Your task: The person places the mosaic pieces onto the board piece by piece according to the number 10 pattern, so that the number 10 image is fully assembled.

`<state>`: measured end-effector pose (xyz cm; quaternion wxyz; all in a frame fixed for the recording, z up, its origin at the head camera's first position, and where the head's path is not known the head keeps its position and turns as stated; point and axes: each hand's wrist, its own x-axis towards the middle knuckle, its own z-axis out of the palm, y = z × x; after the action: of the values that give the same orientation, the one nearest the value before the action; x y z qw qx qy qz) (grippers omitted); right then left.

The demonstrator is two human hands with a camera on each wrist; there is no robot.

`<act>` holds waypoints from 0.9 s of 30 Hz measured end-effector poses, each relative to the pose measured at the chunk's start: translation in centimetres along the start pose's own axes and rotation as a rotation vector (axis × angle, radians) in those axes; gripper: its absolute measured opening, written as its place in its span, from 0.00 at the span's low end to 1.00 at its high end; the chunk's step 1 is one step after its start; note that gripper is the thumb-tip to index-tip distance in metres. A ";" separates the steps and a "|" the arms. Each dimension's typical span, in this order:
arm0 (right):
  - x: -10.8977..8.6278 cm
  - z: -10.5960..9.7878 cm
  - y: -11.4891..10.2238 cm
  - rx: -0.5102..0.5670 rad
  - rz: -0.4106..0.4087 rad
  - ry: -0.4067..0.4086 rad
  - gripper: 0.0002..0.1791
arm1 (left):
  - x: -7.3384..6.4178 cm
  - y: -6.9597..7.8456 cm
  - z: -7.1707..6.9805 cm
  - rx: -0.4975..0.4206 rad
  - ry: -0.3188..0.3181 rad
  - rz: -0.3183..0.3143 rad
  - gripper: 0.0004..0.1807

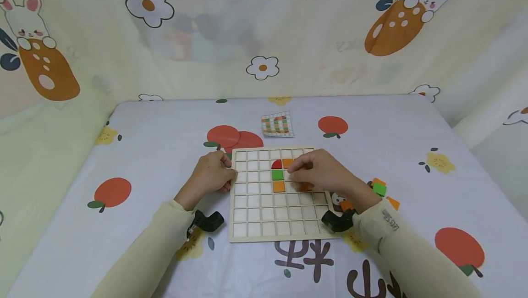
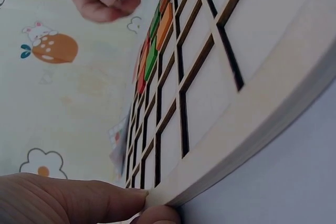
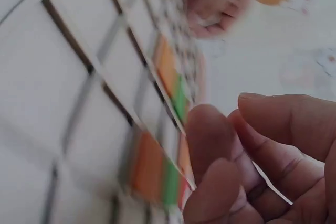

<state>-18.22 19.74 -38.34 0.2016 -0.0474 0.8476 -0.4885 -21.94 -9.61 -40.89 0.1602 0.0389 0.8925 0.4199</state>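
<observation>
A wooden grid board (image 1: pixel 264 238) lies on the table. My left hand (image 1: pixel 210 172) grips its left edge; the left wrist view shows the thumb (image 2: pixel 105 200) and a finger pinching the rim. Over the right half of the board is my right hand (image 1: pixel 323 172), its fingers loosely bent. No piece shows between them in the right wrist view. Set in the grid are a red rounded tile (image 1: pixel 277 165), a green tile (image 1: pixel 277 175), an orange tile (image 1: pixel 278 186) and another orange tile (image 1: pixel 288 163). The right hand partly covers more tiles, including an orange piece (image 1: pixel 305 187).
A small card (image 1: pixel 277 126) with a coloured grid pattern lies behind the board. Several loose tiles, among them a green tile (image 1: pixel 379 190) and an orange tile (image 1: pixel 393 203), lie right of the board, partly behind the right forearm. A printed cloth (image 1: pixel 165 252) covers the table.
</observation>
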 end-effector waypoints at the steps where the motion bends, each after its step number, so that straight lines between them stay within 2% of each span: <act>1: -0.4 -0.7 0.2 -0.012 -0.006 0.018 0.10 | -0.1 -0.1 -0.1 -0.001 0.003 -0.002 0.09; 3: -1.3 -2.1 0.9 -0.062 0.009 0.065 0.12 | -0.2 -0.1 -0.3 0.001 0.009 -0.004 0.09; 6: -2.5 -4.2 2.0 -0.147 0.071 0.127 0.13 | -0.4 -0.2 -0.6 0.010 0.015 -0.002 0.10; 10: -3.7 -5.7 3.6 -0.253 0.165 0.164 0.15 | -0.5 -0.2 -0.7 0.019 0.012 0.001 0.10; 15: -3.5 -5.8 4.7 -0.320 0.201 0.187 0.19 | -0.4 -0.2 -0.6 0.009 0.008 0.006 0.10; 20: -3.0 -5.4 5.1 -0.364 0.217 0.218 0.16 | -0.2 -0.2 -0.3 0.005 -0.002 0.015 0.10; 24: -3.2 -5.4 5.0 -0.355 0.206 0.243 0.12 | -0.1 0.0 -0.1 0.009 -0.004 0.021 0.10; 27: -3.5 -5.6 4.9 -0.311 0.200 0.250 0.12 | 0.0 0.0 0.0 0.010 -0.004 0.026 0.10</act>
<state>-16.63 27.74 -38.97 0.1327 0.0673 0.9316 -0.3317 -21.93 -9.60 -40.91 0.1562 0.0519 0.8938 0.4172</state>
